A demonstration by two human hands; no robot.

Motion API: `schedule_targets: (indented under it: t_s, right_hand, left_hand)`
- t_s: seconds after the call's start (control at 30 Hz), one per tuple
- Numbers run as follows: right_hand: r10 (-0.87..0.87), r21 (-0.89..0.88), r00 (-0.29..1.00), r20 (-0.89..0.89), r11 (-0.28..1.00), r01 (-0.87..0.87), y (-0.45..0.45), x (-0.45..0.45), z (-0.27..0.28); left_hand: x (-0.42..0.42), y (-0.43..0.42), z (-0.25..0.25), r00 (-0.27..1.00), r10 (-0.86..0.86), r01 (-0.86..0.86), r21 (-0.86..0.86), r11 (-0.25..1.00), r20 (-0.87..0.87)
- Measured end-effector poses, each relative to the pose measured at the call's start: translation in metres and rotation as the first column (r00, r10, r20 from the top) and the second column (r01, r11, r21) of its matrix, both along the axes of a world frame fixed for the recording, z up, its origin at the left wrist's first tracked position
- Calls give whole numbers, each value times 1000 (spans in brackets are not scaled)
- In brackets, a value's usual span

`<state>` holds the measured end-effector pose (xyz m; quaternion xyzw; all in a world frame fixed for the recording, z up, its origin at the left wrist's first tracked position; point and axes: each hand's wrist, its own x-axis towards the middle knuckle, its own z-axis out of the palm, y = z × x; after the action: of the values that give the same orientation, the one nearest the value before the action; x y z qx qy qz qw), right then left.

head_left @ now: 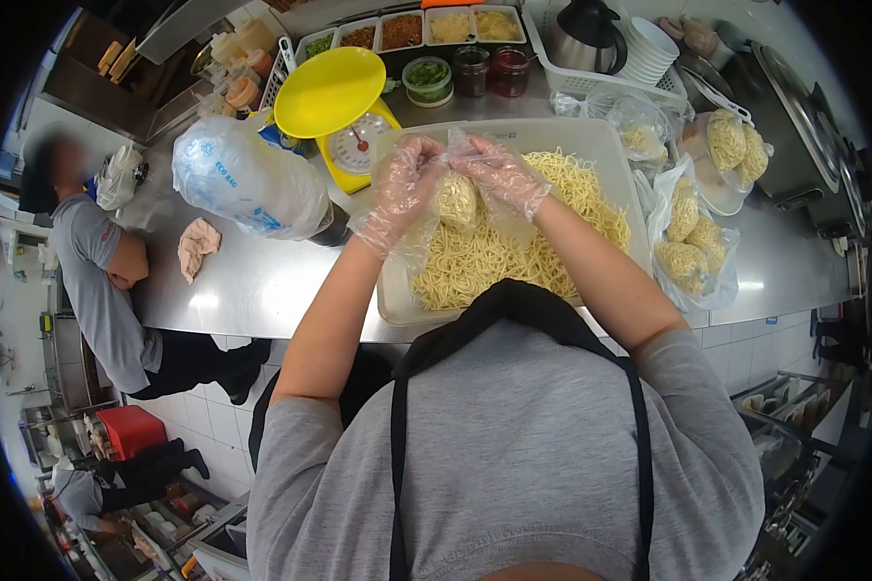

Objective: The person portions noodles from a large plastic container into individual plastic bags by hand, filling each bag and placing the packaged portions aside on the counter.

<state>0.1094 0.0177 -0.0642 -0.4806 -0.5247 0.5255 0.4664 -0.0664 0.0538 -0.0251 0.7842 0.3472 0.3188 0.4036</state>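
So the little clear bag of noodles [458, 205] is hanging at the upper middle of the frame, over the loose noodles [513, 259] in the big tub [391, 302]. Its long axis is running roughly up and down the picture, twisted neck pointing at the top edge, lumpy full end at the bottom. The yellow scale [351, 155] is crowding the tub's upper left, a bulky plastic bag [247, 179] is sitting further left on the counter [237, 295], and some filled bags [686, 254] are lying just right of the tub. The left hand [404, 184] and right hand [504, 179], both gloved, are pinching the neck, fingers curled in close and partly hiding it.
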Motion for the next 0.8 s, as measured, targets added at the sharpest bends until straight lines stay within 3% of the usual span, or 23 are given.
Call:
schedule_targets:
  t_s: [0.07, 0.17, 0.3, 0.4, 0.47, 0.6, 0.67, 0.8]
  right_hand:
    - [-66, 88, 996, 68, 994, 60, 0, -1, -6]
    - [-21, -2, 997, 78, 1000, 21, -4, -4, 0]
    - [7, -7, 999, 48, 1000, -7, -6, -10, 7]
    - [-1, 55, 990, 139, 998, -7, -7, -11, 8]
    - [1, 136, 993, 120, 991, -17, -7, -10, 5]
    - [65, 98, 995, 78, 992, -73, -3, -3, -8]
    - [104, 131, 988, -115, 987, -89, -3, -5, -16]
    - [118, 200, 992, 38, 972, -124, 1, -2, -23]
  left_hand:
    - [2, -6, 3, 998, 55, -52, 106, 993, -30]
    - [0, -5, -5, 996, 93, -88, 160, 983, -19]
    - [-2, -4, -12, 993, 98, -106, 133, 985, 67]
    - [-1, -4, -12, 988, 142, -152, 213, 965, 65]
    - [-4, 1, -14, 993, 114, -109, 174, 979, -20]
    - [-13, 4, -11, 997, -57, 45, 187, 981, 55]
    - [-17, -6, 4, 997, -69, 71, 214, 974, -16]
    - [-18, -7, -1, 989, -57, 97, 317, 943, -134]
